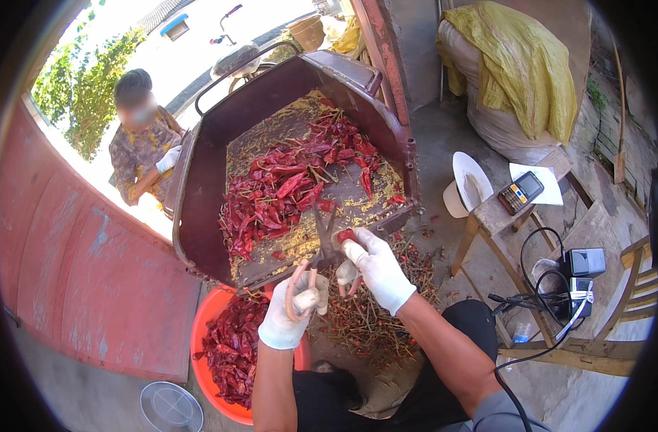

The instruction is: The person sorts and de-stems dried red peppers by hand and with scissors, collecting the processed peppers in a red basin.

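In the middle are open scissors (330, 253) with dark blades pointing up and pinkish wrapped handles. My left hand (286, 317), in a white glove, is closed around the left handle. My right hand (381, 272), gloved too, pinches a red dried chili (346, 235) beside the blades. Its lower fingers are close to the right handle; whether they touch it I cannot tell. Dried chilies (289, 180) lie heaped in the dark tipped cart bed (206, 183) ahead, among yellow seeds. Below its edge, an orange basin (198, 338) holds red chili pieces (232, 353).
Stems and chili scraps (376, 309) cover the ground by my legs. On the right, a wooden stool (491, 216) carries a handheld device (520, 193) and paper. A white hat (471, 183), cables and a covered sack (512, 79) are nearby. Another person (142, 137) is beyond the cart.
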Tool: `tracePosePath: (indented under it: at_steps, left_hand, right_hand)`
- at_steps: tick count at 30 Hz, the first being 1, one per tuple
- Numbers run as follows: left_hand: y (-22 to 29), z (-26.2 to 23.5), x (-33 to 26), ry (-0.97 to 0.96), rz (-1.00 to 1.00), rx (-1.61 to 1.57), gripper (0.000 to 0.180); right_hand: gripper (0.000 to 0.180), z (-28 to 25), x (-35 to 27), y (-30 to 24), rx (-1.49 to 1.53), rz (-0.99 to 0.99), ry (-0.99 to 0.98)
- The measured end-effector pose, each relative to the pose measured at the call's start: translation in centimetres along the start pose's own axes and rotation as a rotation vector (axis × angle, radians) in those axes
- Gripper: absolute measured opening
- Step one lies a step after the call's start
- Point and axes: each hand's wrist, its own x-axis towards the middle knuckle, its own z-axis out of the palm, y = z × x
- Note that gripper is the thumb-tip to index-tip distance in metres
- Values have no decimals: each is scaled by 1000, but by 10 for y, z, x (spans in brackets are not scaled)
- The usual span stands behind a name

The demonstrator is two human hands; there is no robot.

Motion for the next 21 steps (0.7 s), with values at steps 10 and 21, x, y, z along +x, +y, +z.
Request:
tracePosePath:
  at_steps: [10,21]
  left_hand:
    - [-15,24,4,119,63,226,40]
    - [-1,30,-4,151,2,212,62]
  right_hand:
    - [22,11,-1,13,16,3,66]
    - [36,1,-4,-3,-28,-129,113]
